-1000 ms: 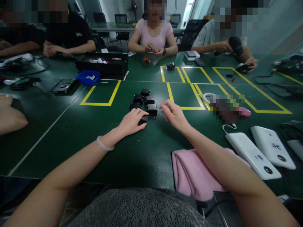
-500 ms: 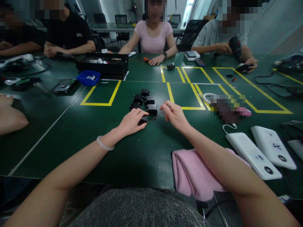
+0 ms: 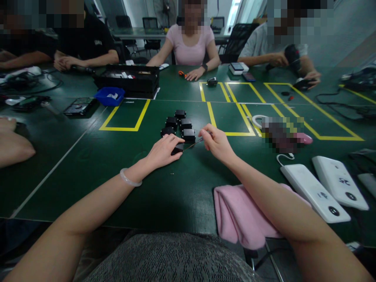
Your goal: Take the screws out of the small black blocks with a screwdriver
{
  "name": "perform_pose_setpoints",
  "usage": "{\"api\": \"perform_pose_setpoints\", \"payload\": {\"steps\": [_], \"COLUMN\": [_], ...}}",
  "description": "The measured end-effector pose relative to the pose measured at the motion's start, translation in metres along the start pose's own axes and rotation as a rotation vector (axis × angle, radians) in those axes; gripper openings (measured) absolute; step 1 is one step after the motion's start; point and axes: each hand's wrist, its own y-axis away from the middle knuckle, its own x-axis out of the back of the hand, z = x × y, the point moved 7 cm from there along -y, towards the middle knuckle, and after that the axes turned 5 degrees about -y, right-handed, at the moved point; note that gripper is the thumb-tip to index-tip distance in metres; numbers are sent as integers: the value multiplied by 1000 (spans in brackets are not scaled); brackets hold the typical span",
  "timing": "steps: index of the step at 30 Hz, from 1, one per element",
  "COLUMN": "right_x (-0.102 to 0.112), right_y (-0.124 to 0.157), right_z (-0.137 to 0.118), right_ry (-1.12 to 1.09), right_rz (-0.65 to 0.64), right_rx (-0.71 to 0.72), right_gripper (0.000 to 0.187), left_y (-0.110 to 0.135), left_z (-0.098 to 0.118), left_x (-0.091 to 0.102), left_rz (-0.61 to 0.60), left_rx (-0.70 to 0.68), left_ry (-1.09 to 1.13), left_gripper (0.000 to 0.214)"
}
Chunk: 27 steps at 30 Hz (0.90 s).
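My left hand (image 3: 162, 151) rests on the green table (image 3: 88, 156) with its fingers closed over a small black box (image 3: 178, 149). My right hand (image 3: 216, 141) pinches a thin metal tool (image 3: 194, 143) whose tip touches that box. Just beyond lies a cluster of several more small black boxes (image 3: 179, 123). A pale bangle (image 3: 129, 180) circles my left wrist.
A pink cloth (image 3: 235, 215) lies under my right forearm. Two white devices (image 3: 315, 192) sit at the right. A black tray (image 3: 129, 80) and a blue bin (image 3: 110, 96) stand farther back. Other people sit around the table; yellow tape marks rectangles on it.
My hands have stayed put on the box and tool. The person opposite in pink lowered both hands onto the table.
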Motion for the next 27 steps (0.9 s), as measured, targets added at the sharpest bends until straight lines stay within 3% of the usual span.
{"api": "perform_pose_setpoints", "payload": {"steps": [6, 12, 18, 27], "right_x": [-1, -1, -3, -2], "right_y": [1, 0, 0, -1], "right_z": [-2, 3, 0, 2], "right_ry": [-14, -21, -58, -33], "right_rz": [7, -5, -12, -32], "right_rx": [3, -23, -24, -32], "right_gripper": [10, 22, 7, 15], "left_y": [0, 0, 0, 0], "left_z": [-1, 0, 0, 0], "left_x": [0, 1, 1, 0], "left_rz": [3, -3, -2, -1], "left_rx": [4, 4, 15, 6], "left_ry": [6, 9, 15, 8], "left_gripper": [41, 41, 40, 40]}}
